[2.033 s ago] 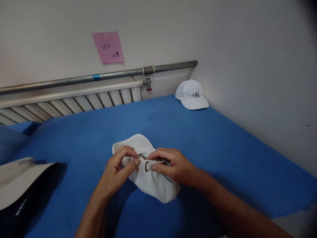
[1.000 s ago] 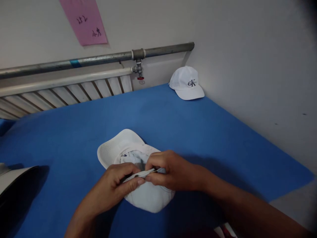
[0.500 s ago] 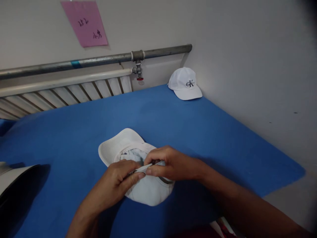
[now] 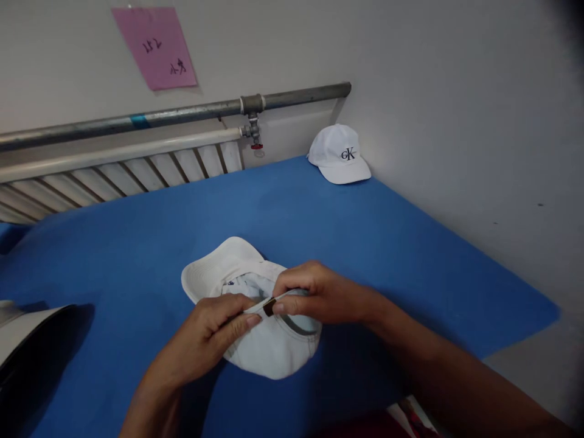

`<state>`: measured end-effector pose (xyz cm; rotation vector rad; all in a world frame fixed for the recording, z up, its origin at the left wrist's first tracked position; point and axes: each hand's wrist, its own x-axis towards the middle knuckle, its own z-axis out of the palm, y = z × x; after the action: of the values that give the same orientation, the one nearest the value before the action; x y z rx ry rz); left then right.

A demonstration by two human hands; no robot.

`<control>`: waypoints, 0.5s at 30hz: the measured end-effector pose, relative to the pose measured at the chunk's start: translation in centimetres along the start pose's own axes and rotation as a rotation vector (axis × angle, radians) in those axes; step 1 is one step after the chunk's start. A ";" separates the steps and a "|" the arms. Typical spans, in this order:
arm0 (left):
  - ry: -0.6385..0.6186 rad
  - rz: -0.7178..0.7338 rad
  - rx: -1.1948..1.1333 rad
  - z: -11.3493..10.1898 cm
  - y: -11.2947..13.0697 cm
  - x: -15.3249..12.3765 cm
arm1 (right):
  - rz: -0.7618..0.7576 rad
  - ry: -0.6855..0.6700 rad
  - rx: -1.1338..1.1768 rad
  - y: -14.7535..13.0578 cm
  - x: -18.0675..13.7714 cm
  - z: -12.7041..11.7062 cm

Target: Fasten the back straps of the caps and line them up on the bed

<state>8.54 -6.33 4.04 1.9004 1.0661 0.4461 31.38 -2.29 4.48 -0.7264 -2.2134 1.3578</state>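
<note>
A white baseball cap [image 4: 274,353] lies upside down on the blue tabletop [image 4: 191,225], its brim pointing away to the upper left and its inside showing. Across the cap's back opening runs an adjustment strap with a dark brown buckle [image 4: 269,307]. My left hand [image 4: 214,331] pinches the strap on the left of the buckle, thumb on top. From the other side, my right hand [image 4: 314,295] pinches the strap by the buckle. Part of the strap is hidden under the fingers.
A second white cap [image 4: 340,155] with black lettering sits upright in the far corner by the wall. At the left edge is a white-and-black curved object [image 4: 36,334], partly cut off. A radiator [image 4: 118,167] and metal pipe [image 4: 191,112] run behind the table.
The dark buckle has come into sight between my hands. My right hand has shifted slightly right and up along the strap; my left has moved a little left.
</note>
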 end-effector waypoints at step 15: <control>0.312 0.154 -0.398 -2.6 -1.9 -3.8 | -0.041 0.350 -0.144 3.2 0.9 -0.9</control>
<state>3.78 -7.64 4.29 1.5912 0.9423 0.9925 31.88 0.08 2.02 -0.8898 -2.0448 0.9722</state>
